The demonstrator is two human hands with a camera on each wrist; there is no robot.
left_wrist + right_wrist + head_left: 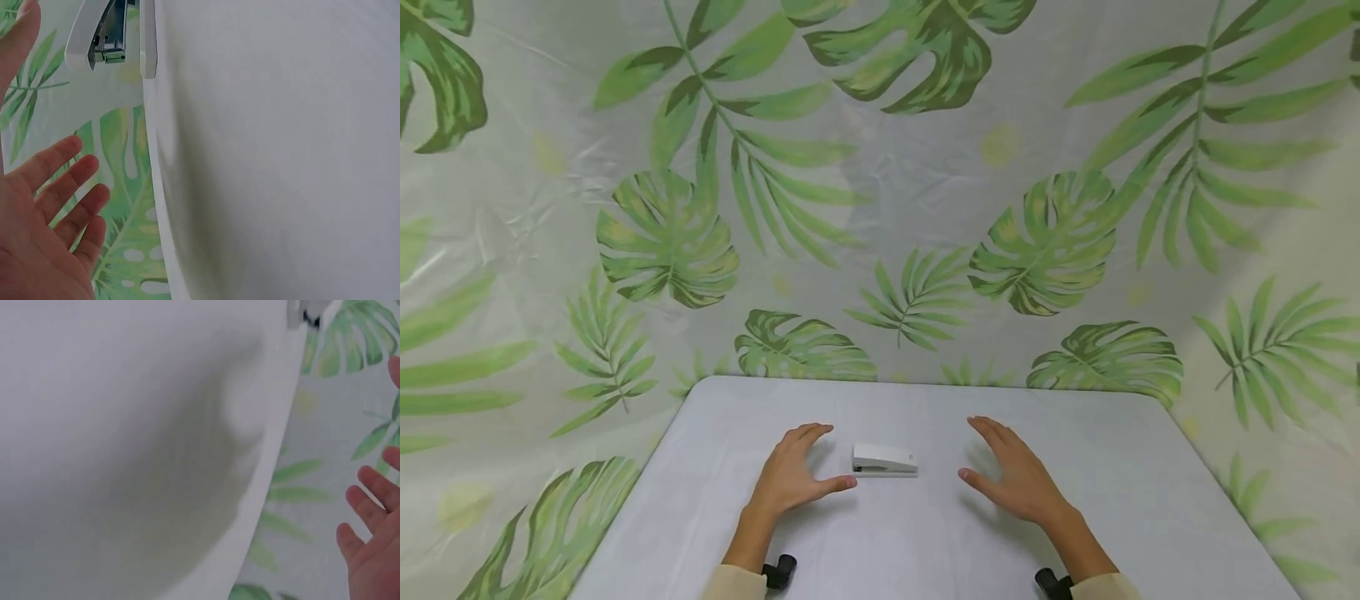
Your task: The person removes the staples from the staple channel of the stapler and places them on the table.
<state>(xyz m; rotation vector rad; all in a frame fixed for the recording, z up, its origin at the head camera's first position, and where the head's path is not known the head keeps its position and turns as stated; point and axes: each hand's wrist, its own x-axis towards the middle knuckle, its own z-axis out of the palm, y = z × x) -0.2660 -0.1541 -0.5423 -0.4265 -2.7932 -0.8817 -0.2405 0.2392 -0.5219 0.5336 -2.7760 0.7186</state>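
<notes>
My bare left hand (792, 477) and bare right hand (1017, 480) stand well apart, palms facing inward, fingers (67, 186) loosely extended and thumbs (835, 484) spread from them; behind the fingers, both forearms (751, 533) run back into beige cloth sleeves (736, 583).

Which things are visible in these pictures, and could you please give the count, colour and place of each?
table: one, white, lower half of the head view
stapler: one, white, on the table
leaf-patterned backdrop: count unclear, pale with green, behind the table
black devices: two, black, near the head view's lower edge
sleeves: two, beige, same edge
left hand: one, bare, left of the stapler
right hand: one, bare, right of it
</notes>
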